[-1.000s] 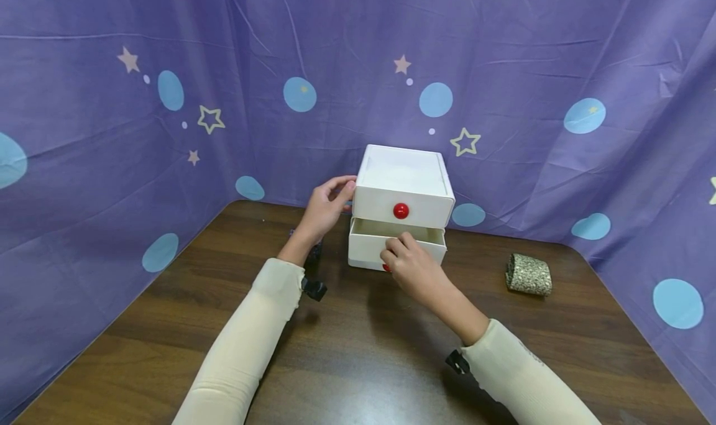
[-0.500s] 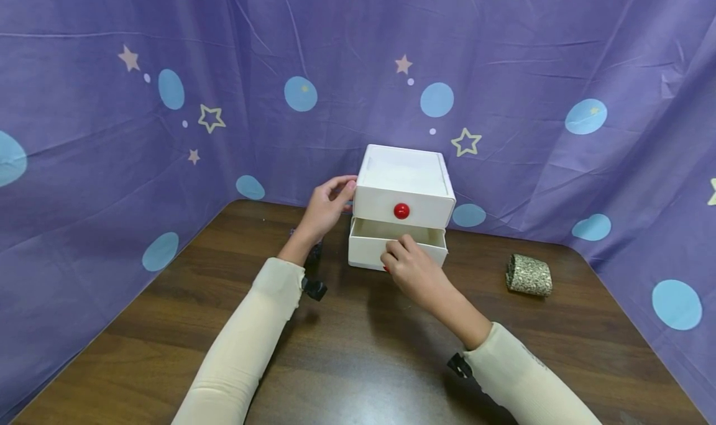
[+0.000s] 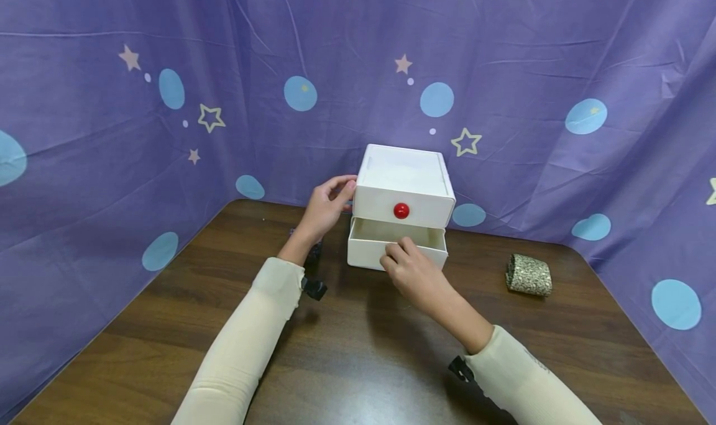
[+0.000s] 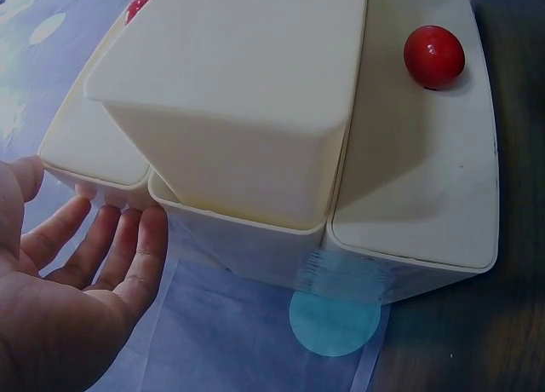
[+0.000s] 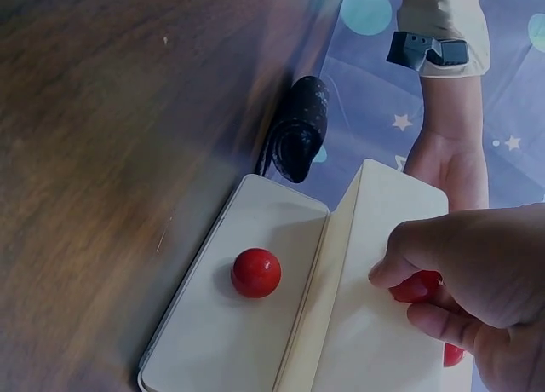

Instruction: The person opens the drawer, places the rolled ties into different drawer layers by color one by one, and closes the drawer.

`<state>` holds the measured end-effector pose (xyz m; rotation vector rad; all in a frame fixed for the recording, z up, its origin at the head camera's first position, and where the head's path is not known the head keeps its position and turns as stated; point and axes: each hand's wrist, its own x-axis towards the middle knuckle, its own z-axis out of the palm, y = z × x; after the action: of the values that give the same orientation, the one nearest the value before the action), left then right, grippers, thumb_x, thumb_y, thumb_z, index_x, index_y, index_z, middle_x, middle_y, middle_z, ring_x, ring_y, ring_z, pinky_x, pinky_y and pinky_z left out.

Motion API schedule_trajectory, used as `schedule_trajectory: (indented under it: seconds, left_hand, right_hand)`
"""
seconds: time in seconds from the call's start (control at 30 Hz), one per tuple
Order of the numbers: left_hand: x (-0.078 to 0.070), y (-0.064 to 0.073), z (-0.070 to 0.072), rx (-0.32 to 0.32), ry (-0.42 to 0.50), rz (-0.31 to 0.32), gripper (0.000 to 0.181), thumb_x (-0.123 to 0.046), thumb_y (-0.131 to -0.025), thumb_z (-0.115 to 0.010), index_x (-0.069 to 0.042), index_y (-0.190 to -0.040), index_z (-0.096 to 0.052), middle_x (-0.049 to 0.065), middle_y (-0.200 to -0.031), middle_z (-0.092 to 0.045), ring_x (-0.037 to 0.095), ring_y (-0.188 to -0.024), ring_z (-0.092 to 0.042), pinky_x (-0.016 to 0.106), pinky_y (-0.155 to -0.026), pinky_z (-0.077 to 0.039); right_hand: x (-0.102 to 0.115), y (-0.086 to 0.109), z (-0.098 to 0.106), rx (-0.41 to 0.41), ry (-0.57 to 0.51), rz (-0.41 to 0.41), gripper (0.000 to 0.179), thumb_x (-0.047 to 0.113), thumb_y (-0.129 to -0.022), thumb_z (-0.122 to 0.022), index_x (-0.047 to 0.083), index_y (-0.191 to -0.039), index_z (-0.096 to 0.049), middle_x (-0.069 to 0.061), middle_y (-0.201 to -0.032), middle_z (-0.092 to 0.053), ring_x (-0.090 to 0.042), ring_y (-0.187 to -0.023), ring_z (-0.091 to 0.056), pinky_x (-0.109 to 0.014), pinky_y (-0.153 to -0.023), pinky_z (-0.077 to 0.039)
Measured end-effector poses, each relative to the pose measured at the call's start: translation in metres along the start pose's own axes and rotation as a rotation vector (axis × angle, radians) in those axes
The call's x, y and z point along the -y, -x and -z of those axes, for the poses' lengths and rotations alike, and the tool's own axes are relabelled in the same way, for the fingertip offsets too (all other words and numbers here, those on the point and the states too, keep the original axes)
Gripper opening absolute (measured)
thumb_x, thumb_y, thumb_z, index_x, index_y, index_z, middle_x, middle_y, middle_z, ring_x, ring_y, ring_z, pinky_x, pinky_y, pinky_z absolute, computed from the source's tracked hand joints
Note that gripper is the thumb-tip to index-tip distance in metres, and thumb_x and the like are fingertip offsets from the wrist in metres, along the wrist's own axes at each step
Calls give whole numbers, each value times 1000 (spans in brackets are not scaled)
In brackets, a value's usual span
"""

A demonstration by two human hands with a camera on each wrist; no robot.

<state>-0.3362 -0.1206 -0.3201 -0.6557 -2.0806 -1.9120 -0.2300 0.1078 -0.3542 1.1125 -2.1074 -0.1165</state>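
A small white drawer cabinet (image 3: 405,169) with red ball knobs stands at the back of the table. Its middle drawer (image 3: 371,252) is pulled out, and the visible part of its inside is bare. My right hand (image 3: 415,274) pinches that drawer's red knob (image 5: 415,287) between thumb and fingers; the fingers hide the knob in the head view. Below the drawer, the bottom drawer (image 4: 417,153) is closed, its red knob (image 5: 255,273) free. My left hand (image 3: 324,207) rests its fingertips against the cabinet's left side near the top drawer (image 3: 375,204), which is closed.
A glittery gold-green roll (image 3: 528,274) lies on the brown wooden table (image 3: 335,356) to the right. Left of the cabinet is a dark speckled roll (image 5: 298,128), mostly behind my left wrist in the head view. A purple patterned curtain (image 3: 358,52) hangs close behind.
Very little differs. The red knob at my right fingers, partly visible earlier in the head view, is now covered by them. The left hand stays in place.
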Motion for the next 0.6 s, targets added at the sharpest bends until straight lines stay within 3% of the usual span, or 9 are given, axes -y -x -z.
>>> schedule_trajectory:
  seconds: [0.6]
  left_hand:
    - [0, 0, 0, -10, -2, -18, 42, -31, -106, -59, -3, -136, -63, 17, -121, -67, 24, -103, -66, 32, -81, -60]
  right_hand:
    - [6, 3, 7, 22, 16, 11, 13, -6, -85, -77, 2, -93, -71, -10, -96, -66, -29, -85, -54, -32, -72, -52]
